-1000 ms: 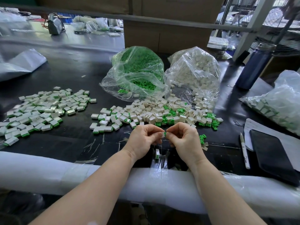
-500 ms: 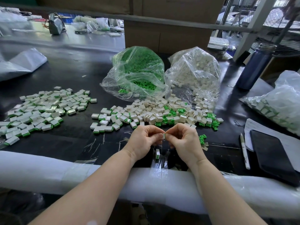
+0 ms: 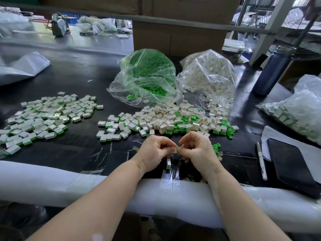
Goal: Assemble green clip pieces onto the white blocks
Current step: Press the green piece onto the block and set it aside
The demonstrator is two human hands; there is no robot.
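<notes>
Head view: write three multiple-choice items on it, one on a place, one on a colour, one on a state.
1. The clear plastic bag of green clips lies where beside the clear plastic bag of white blocks?
A left
B right
C on top

2. The tall metal bottle is:
A red
B dark blue
C yellow

3. The small white block is:
A lying loose
B bagged
C pinched by both hands

Answers: 1 A, it sits to the left; 2 B, its body is dark blue; 3 C, left hand and right hand pinch it.
</notes>
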